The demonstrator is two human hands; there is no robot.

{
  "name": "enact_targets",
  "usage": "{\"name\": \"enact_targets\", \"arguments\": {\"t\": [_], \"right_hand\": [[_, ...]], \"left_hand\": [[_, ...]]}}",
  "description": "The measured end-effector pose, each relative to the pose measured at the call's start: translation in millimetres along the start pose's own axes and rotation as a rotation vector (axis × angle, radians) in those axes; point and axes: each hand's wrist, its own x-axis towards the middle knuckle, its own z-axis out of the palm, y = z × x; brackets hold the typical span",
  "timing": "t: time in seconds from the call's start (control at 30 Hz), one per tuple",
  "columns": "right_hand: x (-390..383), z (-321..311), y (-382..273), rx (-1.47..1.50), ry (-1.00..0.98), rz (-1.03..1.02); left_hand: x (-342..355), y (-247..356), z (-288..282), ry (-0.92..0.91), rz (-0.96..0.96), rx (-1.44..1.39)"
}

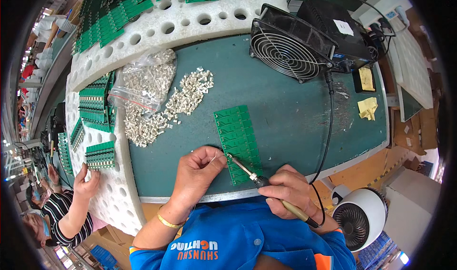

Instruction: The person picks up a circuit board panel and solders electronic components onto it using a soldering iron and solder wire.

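A green circuit board panel (240,132) lies on the dark green work mat, slightly slanted, its lower end close to the table's front edge. My right hand (290,191) is closed around the handle of a soldering iron (246,170), whose tip meets the panel near its left edge. At that same edge my left hand (197,170) pinches a thin, pale strand that looks like solder wire (213,159), close to the iron's tip. The exact contact of wire and tip is too small to make out.
Small white connectors (193,91) lie heaped left of the panel, beside a plastic bag (147,77) of them. White foam (166,28) bears more boards. A black fan (285,51), a soldering station (328,25) and its cord stand right; a co-worker's hand (88,182) touches boards at left.
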Motion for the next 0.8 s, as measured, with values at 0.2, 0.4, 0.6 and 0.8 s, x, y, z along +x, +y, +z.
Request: {"name": "enact_targets", "arguments": {"t": [0.2,0.4,0.6,0.8], "right_hand": [[-1.3,1.3,-1.9,0.011,0.009,0.025],[-1.0,3.0,-1.7,-0.031,0.013,0.007],[-0.9,2.4,-1.8,-0.041,0.011,0.007],[-13.3,-5.9,0.2,-0.016,0.079,0.045]], "left_hand": [[-0.3,-0.8,0.6,0.005,0.007,-0.002],[-1.2,-0.8,0.2,-0.001,-0.01,0.002],[-0.8,-3.5,1.1,0.013,0.007,0.016],[-0.4,-3.0,0.5,0.0,0.007,0.01]]}}
